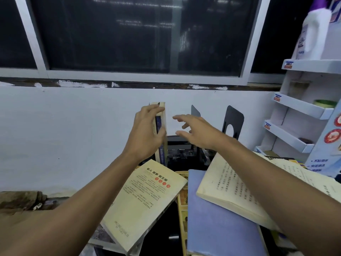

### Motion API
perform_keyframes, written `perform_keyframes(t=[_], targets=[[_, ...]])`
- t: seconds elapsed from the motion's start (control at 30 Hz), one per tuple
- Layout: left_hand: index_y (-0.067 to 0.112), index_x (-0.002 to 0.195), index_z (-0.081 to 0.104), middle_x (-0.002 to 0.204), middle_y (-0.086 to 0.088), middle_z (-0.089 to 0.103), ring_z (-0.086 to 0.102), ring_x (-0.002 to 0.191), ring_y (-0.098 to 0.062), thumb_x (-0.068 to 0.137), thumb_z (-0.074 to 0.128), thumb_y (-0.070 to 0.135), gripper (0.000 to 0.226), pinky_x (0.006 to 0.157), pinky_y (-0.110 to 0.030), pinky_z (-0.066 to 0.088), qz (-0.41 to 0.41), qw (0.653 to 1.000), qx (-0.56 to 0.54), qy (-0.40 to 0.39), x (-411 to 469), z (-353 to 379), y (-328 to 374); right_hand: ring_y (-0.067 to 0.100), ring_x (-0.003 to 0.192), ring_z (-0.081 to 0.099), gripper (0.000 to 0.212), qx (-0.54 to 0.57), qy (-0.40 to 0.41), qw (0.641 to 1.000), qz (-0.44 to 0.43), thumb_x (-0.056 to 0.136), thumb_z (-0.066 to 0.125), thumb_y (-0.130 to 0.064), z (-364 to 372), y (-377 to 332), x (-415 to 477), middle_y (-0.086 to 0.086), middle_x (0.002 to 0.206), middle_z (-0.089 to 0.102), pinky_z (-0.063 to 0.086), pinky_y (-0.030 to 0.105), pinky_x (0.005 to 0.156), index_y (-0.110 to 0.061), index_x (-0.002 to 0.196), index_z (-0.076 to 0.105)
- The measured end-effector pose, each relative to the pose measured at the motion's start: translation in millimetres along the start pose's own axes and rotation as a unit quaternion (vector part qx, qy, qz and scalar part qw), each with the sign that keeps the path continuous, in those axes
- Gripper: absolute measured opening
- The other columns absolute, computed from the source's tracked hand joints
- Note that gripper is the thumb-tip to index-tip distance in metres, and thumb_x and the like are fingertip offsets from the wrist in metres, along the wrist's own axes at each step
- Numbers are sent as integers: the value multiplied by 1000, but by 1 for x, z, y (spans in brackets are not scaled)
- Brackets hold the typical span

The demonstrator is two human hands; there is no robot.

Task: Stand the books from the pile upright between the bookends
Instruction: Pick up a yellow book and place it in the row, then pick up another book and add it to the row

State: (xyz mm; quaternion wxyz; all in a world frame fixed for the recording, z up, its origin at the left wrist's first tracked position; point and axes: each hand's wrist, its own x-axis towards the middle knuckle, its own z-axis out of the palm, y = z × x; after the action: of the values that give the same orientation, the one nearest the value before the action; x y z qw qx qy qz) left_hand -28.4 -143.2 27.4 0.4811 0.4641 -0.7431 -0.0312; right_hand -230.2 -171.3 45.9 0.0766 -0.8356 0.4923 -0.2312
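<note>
Upright books stand against the white wall at the centre. My left hand lies flat against their near side, fingers straight and thumb by the spines. My right hand hovers to their right with fingers spread, holding nothing. Behind it stand two black bookends, the nearer one with a cut-out hole and a thinner one to its left. The pile lies in front: a cream paperback, a blue-covered book and an open book with printed pages partly under my right forearm.
A white tiered shelf stands at the right with small items and a white bottle on top. A dark window fills the wall above. A dark object sits between the upright books and the bookends. More books lie beneath the pile.
</note>
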Motion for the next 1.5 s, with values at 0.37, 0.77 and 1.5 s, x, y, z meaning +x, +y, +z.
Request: perform_keyframes(t=[0.37, 0.77, 1.5], targets=[[27, 128, 65, 130, 13, 62, 58, 118, -3, 92, 60, 54, 45, 103, -29, 48, 1, 974, -44, -224, -17, 45, 62, 10, 133, 40, 45, -131, -15, 989, 72, 97, 54, -52, -65, 48, -112, -11, 139, 52, 34, 28, 105, -31, 138, 53], [36, 105, 75, 106, 16, 72, 64, 100, -5, 88, 48, 74, 50, 91, -34, 52, -48, 926, 21, -373, -21, 91, 81, 7, 134, 41, 48, -161, -9, 974, 157, 94, 53, -58, -104, 100, -238, -14, 142, 50, 39, 31, 108, -34, 135, 55], [38, 89, 69, 94, 21, 69, 63, 85, -3, 101, 52, 39, 21, 70, -24, 46, -109, 942, -104, -301, 0, 76, 113, 1, 125, 44, 44, -128, 15, 975, 181, 91, 49, -62, -118, 120, -282, -20, 137, 50, 42, 35, 108, -41, 129, 57]])
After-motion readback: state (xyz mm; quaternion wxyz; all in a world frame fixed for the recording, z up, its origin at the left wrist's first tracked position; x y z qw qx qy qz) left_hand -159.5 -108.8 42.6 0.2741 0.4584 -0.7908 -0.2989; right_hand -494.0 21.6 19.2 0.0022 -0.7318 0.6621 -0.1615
